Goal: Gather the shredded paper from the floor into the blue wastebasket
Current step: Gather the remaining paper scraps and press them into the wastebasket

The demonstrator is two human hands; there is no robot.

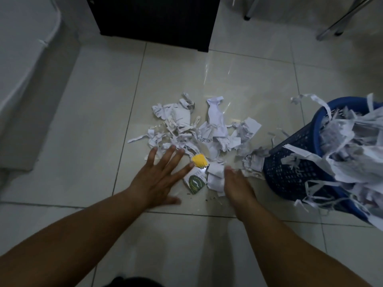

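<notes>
A loose heap of white shredded paper (199,129) lies on the pale tiled floor, with a yellow scrap (199,160) and a piece bearing a green emblem (195,182) at its near edge. My left hand (158,179) is spread flat, fingers apart, at the heap's near left side. My right hand (236,183) is edge-on just right of the emblem piece, fingertips touching white scraps; whether it grips any is unclear. The blue mesh wastebasket (294,170) stands at the right, overflowing with paper strips (352,146).
A dark cabinet (153,19) stands behind the heap. Chrome chair legs (339,21) are at the back right. A white ledge (27,83) runs along the left. Bare floor tiles (99,104) lie left of the heap.
</notes>
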